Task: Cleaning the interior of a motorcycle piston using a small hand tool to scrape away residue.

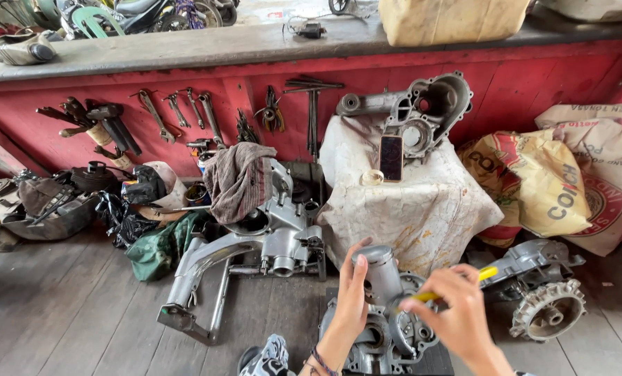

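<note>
Head view shows the left hand (349, 296) with its grip wrapped on the upright neck of a grey metal engine case (384, 310), fingers curled on the near side and thumb up by the rounded top, so the casting is steadied against the wooden floor (81, 313). At about 3 o'clock from it, the right hand (457, 313) has its grip pinched together on a yellow-handled tool (457, 284); the working tip is hidden behind the fingers, so I cannot tell where it meets the metal. To work well here, I judge the left hand should keep firm downward pressure on the neck so the case cannot rock, while the right hand brings the tool in squarely and without slipping toward the left fingers. Outward at 10 o'clock lies a silver swing-arm assembly (255, 251) with a striped rag (238, 177) draped on it; at 12 o'clock a cloth-covered block (422, 209) carries a phone (391, 158) and another casing (422, 111); at 3 o'clock rests a finned engine part (544, 299).
</note>
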